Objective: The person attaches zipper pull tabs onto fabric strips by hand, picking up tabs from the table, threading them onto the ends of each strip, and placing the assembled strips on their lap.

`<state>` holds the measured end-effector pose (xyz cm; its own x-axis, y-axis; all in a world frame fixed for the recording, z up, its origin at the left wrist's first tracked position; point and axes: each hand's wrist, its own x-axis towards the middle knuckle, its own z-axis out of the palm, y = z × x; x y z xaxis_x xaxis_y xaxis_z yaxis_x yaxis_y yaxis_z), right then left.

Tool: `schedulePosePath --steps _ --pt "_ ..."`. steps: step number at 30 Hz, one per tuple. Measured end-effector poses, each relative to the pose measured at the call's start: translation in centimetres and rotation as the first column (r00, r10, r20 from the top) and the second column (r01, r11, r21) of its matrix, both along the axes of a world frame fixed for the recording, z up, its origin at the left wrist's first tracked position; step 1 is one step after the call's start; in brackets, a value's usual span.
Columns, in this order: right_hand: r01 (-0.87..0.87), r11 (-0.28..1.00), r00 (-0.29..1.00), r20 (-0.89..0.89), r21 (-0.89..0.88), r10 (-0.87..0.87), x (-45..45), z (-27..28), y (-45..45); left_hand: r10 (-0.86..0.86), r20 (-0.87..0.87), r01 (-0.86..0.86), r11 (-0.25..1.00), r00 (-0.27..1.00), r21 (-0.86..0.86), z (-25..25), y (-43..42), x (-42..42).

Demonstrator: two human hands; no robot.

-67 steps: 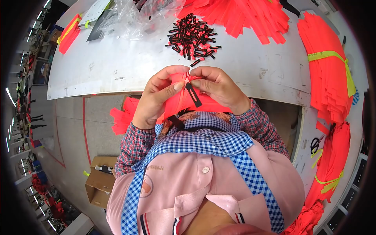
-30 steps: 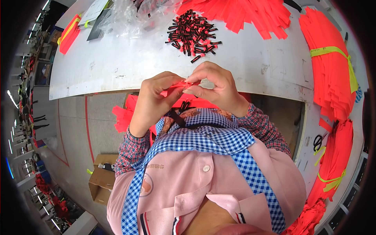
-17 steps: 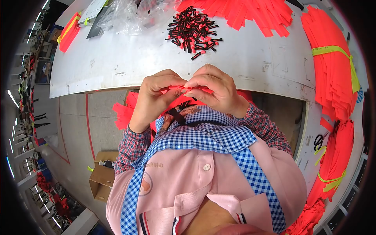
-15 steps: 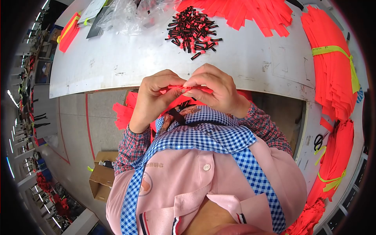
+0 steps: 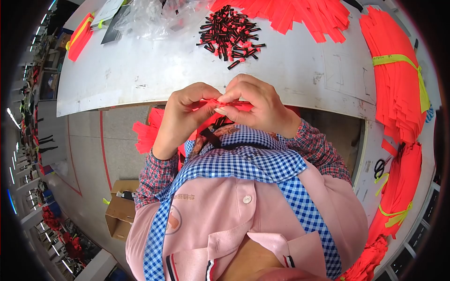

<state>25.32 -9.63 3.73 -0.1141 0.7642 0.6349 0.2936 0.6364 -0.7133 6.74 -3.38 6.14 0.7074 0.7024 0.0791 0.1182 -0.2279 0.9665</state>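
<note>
Close to my chest, at the table's front edge, both hands pinch one red fabric strip. My left hand has thumb and fingers closed on it from the left. On the right, my right hand pinches the same strip, its fingertips almost meeting the left ones. The strip looks bunched between the fingertips; its exact fold is hidden. More red fabric hangs below and behind my left wrist. Beyond my hands lies a pile of small black tabs with red bits on the white table.
Red strips fan out at the back. Bundles tied with yellow-green bands line the right side, near black scissors. Clear plastic bags lie at the back left. A cardboard box stands on the floor.
Both hands keep their pinch on the red strip, with only a slight shift of the fingers. The view has moved a little; the pile and bundles stay put.
</note>
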Motion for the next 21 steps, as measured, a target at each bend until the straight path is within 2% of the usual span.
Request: schedulePosePath --steps 7,10,13,16,19,21 --pt "-0.075 0.985 0.99 -0.127 -0.154 0.055 -0.4 -0.4 0.2 -0.008 -0.058 0.003 0.997 0.998 -0.075 0.0 0.1 -0.1" --pt "-0.078 0.973 0.987 -0.154 -0.219 0.045 -0.2 -0.4 0.7 0.032 -0.003 -0.031 0.949 0.999 -0.314 -0.2 0.1 0.4" --pt "-0.136 0.952 0.97 -0.234 -0.273 0.072 0.3 -0.4 0.5 0.035 -0.026 -0.042 0.939 0.999 -0.342 0.0 -0.1 0.5" --pt "-0.252 0.907 0.905 -0.414 -0.336 0.098 -0.2 -0.9 0.5 0.021 -0.044 -0.029 0.983 0.999 -0.182 0.1 -0.1 0.4" --pt "-0.169 0.928 0.926 -0.377 -0.333 0.033 0.1 -1.0 1.1 0.028 -0.044 -0.039 0.965 0.999 -0.259 -0.2 0.9 0.4" --pt "-0.191 0.88 0.898 -0.44 -0.435 -0.022 0.5 -1.1 0.9 0.023 0.007 -0.02 0.944 1.0 -0.328 0.8 0.7 0.5"
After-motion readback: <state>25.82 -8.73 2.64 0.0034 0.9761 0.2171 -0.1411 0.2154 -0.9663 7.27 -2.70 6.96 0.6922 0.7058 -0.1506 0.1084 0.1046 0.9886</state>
